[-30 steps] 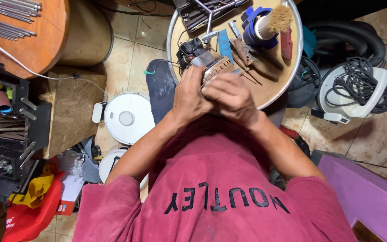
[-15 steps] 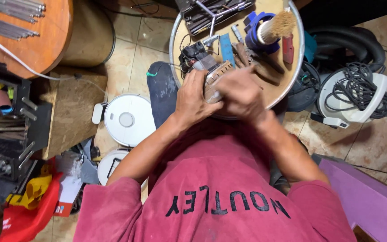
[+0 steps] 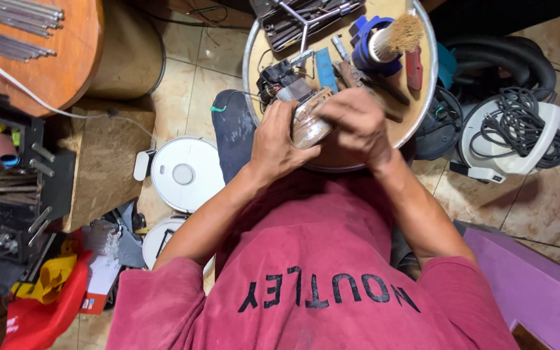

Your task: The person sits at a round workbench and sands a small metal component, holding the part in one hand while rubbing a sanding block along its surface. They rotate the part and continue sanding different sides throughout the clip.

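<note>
My left hand (image 3: 280,144) grips a small electric motor (image 3: 307,123), a silvery cylinder with copper windings and a black end with wires. My right hand (image 3: 352,124) is closed over the motor's right side, fingers curled on its top. Both hands hover above the near edge of a round wooden table (image 3: 416,113) with a metal rim. What lies between the right fingers is hidden.
The table holds a brush (image 3: 393,37) in a blue holder, a red-handled knife (image 3: 414,68), a tray of tools (image 3: 299,19) and several hand tools. A white robot vacuum (image 3: 184,174) lies on the floor at left, a vacuum cleaner with coiled cable (image 3: 516,133) at right, a purple stool (image 3: 533,291) near right.
Both hands have turned the motor, so its silvery round body now shows between them. The right hand has slid to the right side of it.
</note>
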